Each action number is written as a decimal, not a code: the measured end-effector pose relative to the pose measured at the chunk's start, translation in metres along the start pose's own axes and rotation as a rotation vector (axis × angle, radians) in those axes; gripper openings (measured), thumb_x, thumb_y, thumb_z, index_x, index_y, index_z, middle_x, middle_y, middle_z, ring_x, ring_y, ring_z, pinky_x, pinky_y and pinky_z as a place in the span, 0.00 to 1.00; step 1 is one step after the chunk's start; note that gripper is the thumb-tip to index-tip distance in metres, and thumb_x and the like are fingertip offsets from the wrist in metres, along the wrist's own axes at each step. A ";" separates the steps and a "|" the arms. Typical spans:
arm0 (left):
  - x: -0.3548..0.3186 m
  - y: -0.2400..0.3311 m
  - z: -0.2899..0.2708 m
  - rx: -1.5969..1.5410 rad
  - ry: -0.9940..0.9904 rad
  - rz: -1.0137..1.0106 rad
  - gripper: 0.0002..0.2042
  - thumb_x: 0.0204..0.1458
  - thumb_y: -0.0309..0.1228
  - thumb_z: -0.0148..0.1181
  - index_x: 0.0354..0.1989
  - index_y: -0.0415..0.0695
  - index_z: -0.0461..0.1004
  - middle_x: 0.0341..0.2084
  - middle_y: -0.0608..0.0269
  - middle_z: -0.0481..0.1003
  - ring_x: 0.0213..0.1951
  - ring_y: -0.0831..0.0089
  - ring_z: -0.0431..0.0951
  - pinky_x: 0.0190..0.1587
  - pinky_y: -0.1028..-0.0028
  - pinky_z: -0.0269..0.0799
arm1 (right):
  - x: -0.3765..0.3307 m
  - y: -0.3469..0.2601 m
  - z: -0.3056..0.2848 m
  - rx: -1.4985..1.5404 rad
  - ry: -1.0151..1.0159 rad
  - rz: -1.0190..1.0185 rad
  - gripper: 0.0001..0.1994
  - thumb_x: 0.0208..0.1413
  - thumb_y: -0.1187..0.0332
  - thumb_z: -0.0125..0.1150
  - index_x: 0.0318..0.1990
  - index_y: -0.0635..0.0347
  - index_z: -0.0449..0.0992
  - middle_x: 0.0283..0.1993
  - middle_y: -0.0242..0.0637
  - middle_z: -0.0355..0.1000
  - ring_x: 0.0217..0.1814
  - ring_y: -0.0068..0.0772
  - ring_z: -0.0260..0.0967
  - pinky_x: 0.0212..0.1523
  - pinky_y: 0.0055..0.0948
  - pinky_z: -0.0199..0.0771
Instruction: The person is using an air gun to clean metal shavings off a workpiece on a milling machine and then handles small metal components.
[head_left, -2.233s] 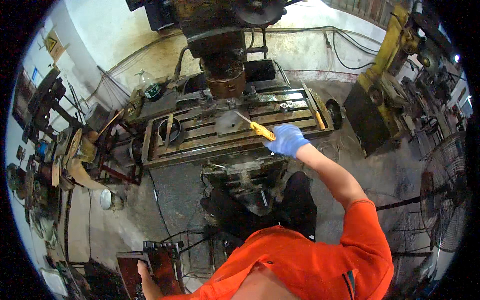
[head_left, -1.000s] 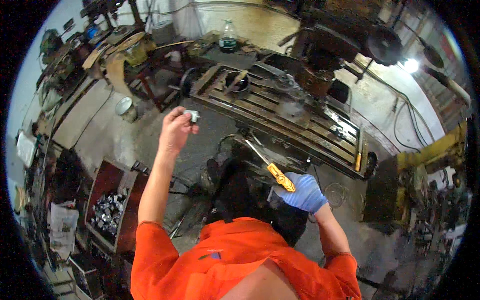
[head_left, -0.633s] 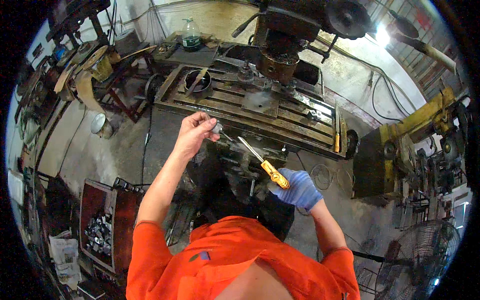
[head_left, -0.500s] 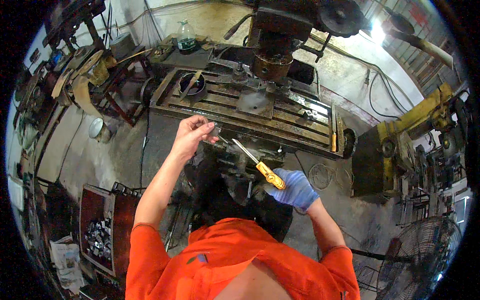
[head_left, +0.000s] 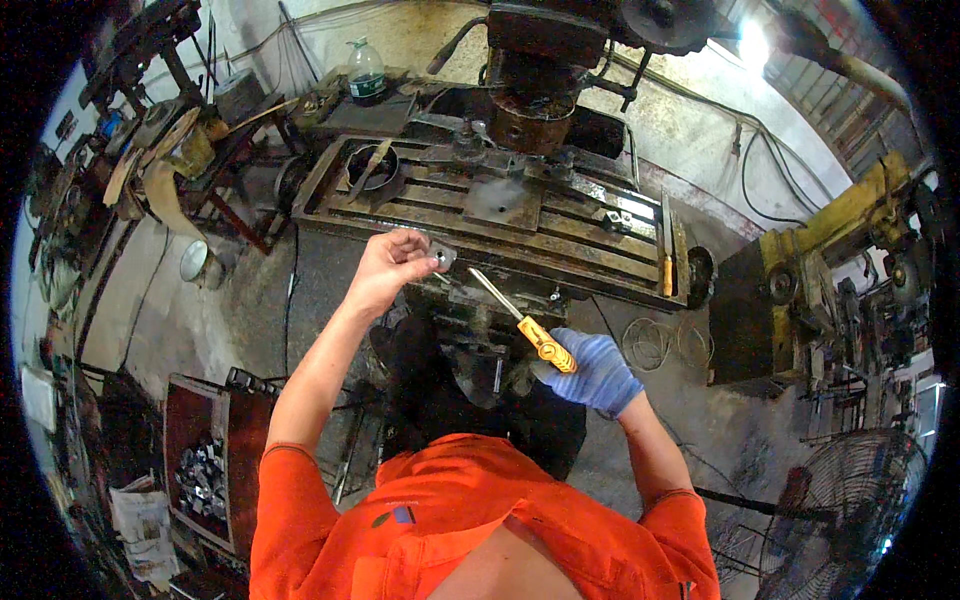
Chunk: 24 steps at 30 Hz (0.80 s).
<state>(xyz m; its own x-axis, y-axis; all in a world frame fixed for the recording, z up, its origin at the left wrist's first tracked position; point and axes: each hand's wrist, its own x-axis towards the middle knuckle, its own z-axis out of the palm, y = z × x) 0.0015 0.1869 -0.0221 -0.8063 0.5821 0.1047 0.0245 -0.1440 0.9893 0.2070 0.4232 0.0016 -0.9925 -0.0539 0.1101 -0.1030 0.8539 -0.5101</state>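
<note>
My left hand is bare and pinches a small grey metal block with a round hole in its face. Fingers and thumb cover the block's left side. A blue-grey glove covers my right hand, which is wrapped round the yellow handle of a tool with a straight metal shaft. That shaft slants up and left, its tip a short gap to the right of the block. Whether it is a screwdriver or a deburring tool I cannot tell. Both hands are in front of the near edge of the milling machine table.
The machine's spindle head hangs over the slotted table. On the table are a black bowl with a brush, small metal blocks and a wooden-handled tool. Metal pieces fill a box at lower left; a fan stands lower right.
My left hand has turned the block so its holed face shows, and moved it slightly right. The yellow-handled tool has shifted a little right and down. The whole view has shifted slightly.
</note>
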 end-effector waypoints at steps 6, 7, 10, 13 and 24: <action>0.002 0.003 0.002 0.348 -0.026 0.028 0.09 0.39 0.18 0.61 0.32 0.35 0.73 0.29 0.62 0.75 0.34 0.75 0.75 0.37 0.76 0.71 | -0.001 0.000 -0.003 0.003 -0.012 0.026 0.17 0.41 0.55 0.62 0.32 0.58 0.72 0.25 0.47 0.70 0.27 0.50 0.68 0.27 0.39 0.68; 0.002 0.008 0.003 0.455 -0.019 0.070 0.09 0.39 0.18 0.61 0.32 0.34 0.73 0.29 0.61 0.75 0.33 0.74 0.75 0.37 0.75 0.71 | -0.001 0.000 -0.004 0.000 -0.019 0.033 0.16 0.40 0.58 0.63 0.32 0.58 0.72 0.25 0.47 0.69 0.27 0.50 0.68 0.27 0.38 0.68; 0.008 0.011 0.005 0.690 -0.043 0.164 0.09 0.39 0.20 0.61 0.32 0.34 0.74 0.30 0.58 0.75 0.33 0.73 0.76 0.37 0.74 0.71 | 0.000 0.003 -0.003 -0.012 -0.057 0.095 0.21 0.42 0.48 0.58 0.34 0.58 0.73 0.26 0.47 0.71 0.29 0.49 0.70 0.30 0.41 0.70; 0.018 0.010 0.009 0.763 -0.082 0.215 0.11 0.38 0.21 0.62 0.33 0.35 0.74 0.31 0.57 0.75 0.34 0.73 0.76 0.37 0.74 0.72 | -0.001 0.007 -0.003 -0.022 -0.057 0.137 0.21 0.42 0.48 0.58 0.34 0.58 0.73 0.27 0.47 0.72 0.30 0.49 0.70 0.32 0.41 0.70; 0.119 -0.033 0.029 0.895 -0.032 0.253 0.12 0.34 0.26 0.62 0.30 0.36 0.75 0.26 0.52 0.75 0.31 0.62 0.76 0.36 0.69 0.69 | 0.024 0.019 -0.056 0.163 0.241 0.047 0.13 0.44 0.61 0.60 0.36 0.56 0.74 0.24 0.46 0.70 0.25 0.40 0.71 0.27 0.32 0.69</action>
<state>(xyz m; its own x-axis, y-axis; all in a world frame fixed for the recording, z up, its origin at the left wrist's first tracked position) -0.0781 0.2840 -0.0392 -0.6983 0.6416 0.3175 0.6548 0.3934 0.6453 0.1848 0.4665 0.0424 -0.9539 0.1254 0.2727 -0.0855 0.7573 -0.6474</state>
